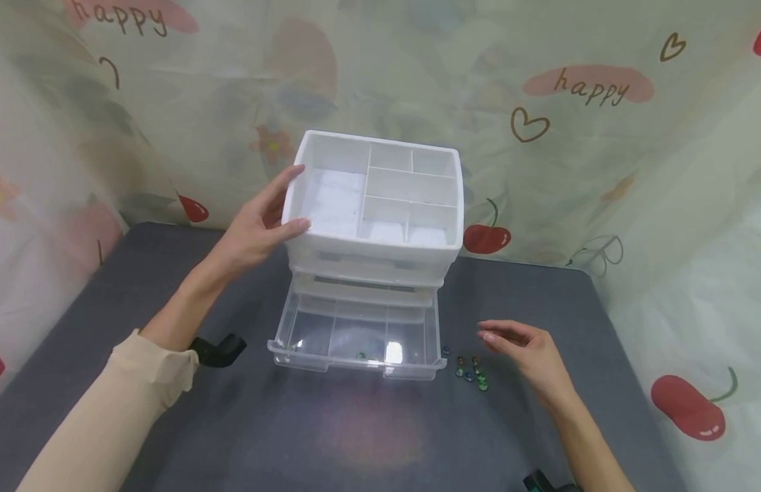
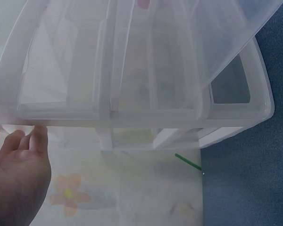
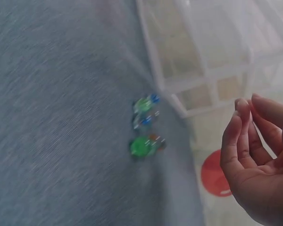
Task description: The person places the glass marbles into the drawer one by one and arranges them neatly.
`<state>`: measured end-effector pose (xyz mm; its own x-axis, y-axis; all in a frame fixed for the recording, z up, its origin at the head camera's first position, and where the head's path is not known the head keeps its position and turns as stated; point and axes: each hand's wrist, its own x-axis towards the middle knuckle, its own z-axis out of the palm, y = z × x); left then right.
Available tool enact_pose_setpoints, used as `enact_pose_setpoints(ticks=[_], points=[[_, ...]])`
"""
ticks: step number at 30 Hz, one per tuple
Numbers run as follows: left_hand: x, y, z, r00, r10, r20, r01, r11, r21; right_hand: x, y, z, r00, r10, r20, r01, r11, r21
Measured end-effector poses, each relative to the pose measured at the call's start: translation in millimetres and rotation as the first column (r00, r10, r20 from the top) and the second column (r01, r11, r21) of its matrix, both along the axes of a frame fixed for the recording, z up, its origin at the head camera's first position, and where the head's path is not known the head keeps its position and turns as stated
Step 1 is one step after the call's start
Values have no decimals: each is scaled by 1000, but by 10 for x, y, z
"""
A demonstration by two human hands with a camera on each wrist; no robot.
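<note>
The organizer [image 1: 380,255] is smooth, satin white plastic; its nearer drawer [image 1: 355,363] is clear, glossy plastic. The beads [image 1: 483,385] at right look shiny and glassy. The tabletop [image 1: 275,437] looks matt and finely rough, the far backdrop [image 1: 392,82] thin and creased, the left sleeve [image 1: 124,389] matt cloth.

L hand [image 1: 257,225] & R hand [image 1: 524,352] were bare. L sleeve [image 1: 103,417] was beige w/ bunched cuff [image 1: 158,365]; L mount [image 1: 220,350], just right, was blk & angular. R mount [image 1: 543,482], near edge, also blk.
</note>
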<state>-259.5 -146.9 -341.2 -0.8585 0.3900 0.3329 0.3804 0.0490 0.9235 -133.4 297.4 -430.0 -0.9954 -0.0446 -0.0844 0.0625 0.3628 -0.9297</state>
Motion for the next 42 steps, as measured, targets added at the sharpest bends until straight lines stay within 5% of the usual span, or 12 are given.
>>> enact_pose_setpoints(ticks=[16,28,42], points=[[-4,-3,-32,1000,-13,3,13,1000,-7,8,195,-414,1000,-8,21,7,999,42],[-10,0,-10,1000,-18,-6,18,1000,3,-52,240,-582,1000,0,17,-2,992,125],[-14,1,-20,1000,-13,-12,13,1000,-1,-63,173,-610,999,20,-34,-5,916,401]])
